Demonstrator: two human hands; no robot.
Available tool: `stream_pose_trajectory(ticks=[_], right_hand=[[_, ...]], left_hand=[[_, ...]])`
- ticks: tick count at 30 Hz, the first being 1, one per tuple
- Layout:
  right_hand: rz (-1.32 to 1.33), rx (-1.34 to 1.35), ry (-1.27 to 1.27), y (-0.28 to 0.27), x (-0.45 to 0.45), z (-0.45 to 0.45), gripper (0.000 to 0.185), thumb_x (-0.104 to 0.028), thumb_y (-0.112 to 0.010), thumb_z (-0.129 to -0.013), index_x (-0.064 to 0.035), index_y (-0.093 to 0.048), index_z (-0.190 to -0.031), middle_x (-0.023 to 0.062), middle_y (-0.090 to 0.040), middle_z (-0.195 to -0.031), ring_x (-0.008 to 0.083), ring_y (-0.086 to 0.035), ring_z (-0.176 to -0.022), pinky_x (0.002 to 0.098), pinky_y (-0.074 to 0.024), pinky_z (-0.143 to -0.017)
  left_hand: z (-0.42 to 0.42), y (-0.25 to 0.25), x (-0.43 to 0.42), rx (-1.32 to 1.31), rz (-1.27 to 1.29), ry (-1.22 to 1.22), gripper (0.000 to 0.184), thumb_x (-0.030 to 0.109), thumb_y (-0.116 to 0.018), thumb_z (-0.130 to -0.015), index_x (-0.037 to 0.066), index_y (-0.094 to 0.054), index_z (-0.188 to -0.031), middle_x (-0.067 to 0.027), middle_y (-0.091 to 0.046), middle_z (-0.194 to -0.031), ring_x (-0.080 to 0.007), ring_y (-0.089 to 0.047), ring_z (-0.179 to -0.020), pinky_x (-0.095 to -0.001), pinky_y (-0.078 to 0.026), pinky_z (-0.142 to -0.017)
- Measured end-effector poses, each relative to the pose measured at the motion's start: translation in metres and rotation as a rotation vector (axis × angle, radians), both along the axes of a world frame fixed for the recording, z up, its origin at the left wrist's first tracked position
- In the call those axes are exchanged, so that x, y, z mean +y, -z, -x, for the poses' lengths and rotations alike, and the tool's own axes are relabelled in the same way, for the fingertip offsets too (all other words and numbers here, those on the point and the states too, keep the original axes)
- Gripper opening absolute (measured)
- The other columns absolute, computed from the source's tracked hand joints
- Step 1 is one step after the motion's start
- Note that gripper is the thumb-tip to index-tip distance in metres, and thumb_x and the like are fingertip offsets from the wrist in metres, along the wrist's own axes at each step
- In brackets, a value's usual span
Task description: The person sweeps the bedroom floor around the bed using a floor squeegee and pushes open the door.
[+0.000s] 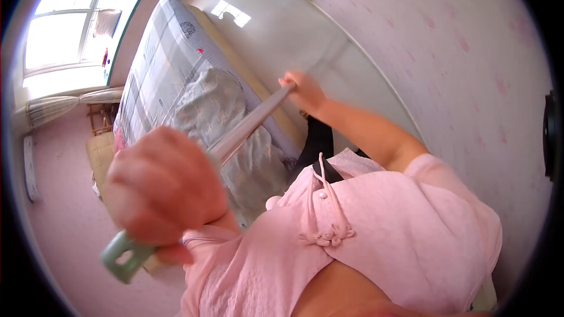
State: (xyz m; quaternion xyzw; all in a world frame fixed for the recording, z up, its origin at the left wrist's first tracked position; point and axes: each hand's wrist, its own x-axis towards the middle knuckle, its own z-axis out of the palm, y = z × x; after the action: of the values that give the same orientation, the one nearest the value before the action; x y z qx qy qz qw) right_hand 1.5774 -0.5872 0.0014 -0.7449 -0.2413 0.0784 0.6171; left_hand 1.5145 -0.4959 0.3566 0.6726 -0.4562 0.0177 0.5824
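A long pole (249, 126) slants across the view, grey along its shaft, with a green end (124, 258) that has a hole in it. My left hand (164, 191), large and blurred close to the camera, is wrapped round the pole just above the green end. Farther along, my right hand (305, 91) is closed round the shaft, its arm stretched forward. Beyond my right hand, the far end of the pole cannot be made out clearly against the pale floor (258, 29).
A bed (158, 53) with a plaid cover and a crumpled grey quilt (211, 105) lies ahead, left of the floor. A pinkish wall (446, 53) rises on the right. At the upper left are a bright window (59, 35) and a tied curtain (59, 108).
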Motion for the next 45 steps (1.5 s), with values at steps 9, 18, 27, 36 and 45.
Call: stream_pose_trajectory(ticks=[9,18,27,36,45], right_hand=[[0.249,0.206,-0.186,0.009,0.125,-0.059,0.014,-0.014,-0.059,-0.081,-0.0041,-0.051,-0.075,0.0156,-0.055,-0.068,0.0329,-0.055,-0.062,0.0447,-0.0413,-0.055],[0.220,0.281,-0.033,-0.007,0.355,-0.194,0.027,-0.025,-0.058,-0.086,-0.0020,-0.049,-0.076,0.0195,-0.054,-0.070,0.0404,-0.052,-0.069,0.0453,-0.0399,-0.059],[0.101,0.064,-0.125,0.017,0.549,-0.327,0.030,-0.028,-0.058,-0.090,-0.0036,-0.051,-0.076,0.0175,-0.057,-0.073,0.0381,-0.054,-0.071,0.0433,-0.0417,-0.062],[0.083,-0.052,-0.312,0.038,0.677,-0.486,0.025,-0.026,-0.058,-0.090,-0.0059,-0.052,-0.076,0.0150,-0.058,-0.077,0.0387,-0.056,-0.076,0.0458,-0.0421,-0.063],[0.069,-0.056,-0.465,0.035,0.804,-0.593,0.023,-0.022,-0.057,-0.090,-0.0050,-0.052,-0.076,0.0152,-0.057,-0.079,0.0390,-0.055,-0.076,0.0457,-0.0423,-0.062]], left_hand=[[-0.088,0.042,0.226,0.234,0.614,-0.394,0.033,0.033,-0.063,-0.092,0.015,-0.037,-0.081,0.0035,-0.038,-0.059,-0.0070,-0.037,-0.045,-0.0246,-0.040,-0.052],[-0.212,0.025,0.431,0.164,0.391,-0.244,0.031,0.024,-0.054,-0.095,0.017,-0.035,-0.073,0.0042,-0.039,-0.053,-0.0050,-0.034,-0.041,-0.0214,-0.031,-0.043],[-0.273,0.048,0.543,-0.008,0.266,-0.485,0.034,0.023,-0.060,-0.091,0.014,-0.035,-0.070,0.0013,-0.045,-0.055,-0.0094,-0.040,-0.044,-0.0242,-0.032,-0.042],[-0.419,0.053,0.626,-0.152,0.262,-0.411,0.022,0.003,-0.067,-0.074,0.006,-0.046,-0.067,-0.0044,-0.053,-0.057,-0.0183,-0.050,-0.044,-0.0302,-0.047,-0.044],[-0.521,0.059,0.734,-0.108,0.294,-0.736,0.033,0.010,-0.067,-0.082,0.010,-0.038,-0.065,-0.0014,-0.049,-0.054,-0.0115,-0.045,-0.041,-0.0258,-0.044,-0.041]])
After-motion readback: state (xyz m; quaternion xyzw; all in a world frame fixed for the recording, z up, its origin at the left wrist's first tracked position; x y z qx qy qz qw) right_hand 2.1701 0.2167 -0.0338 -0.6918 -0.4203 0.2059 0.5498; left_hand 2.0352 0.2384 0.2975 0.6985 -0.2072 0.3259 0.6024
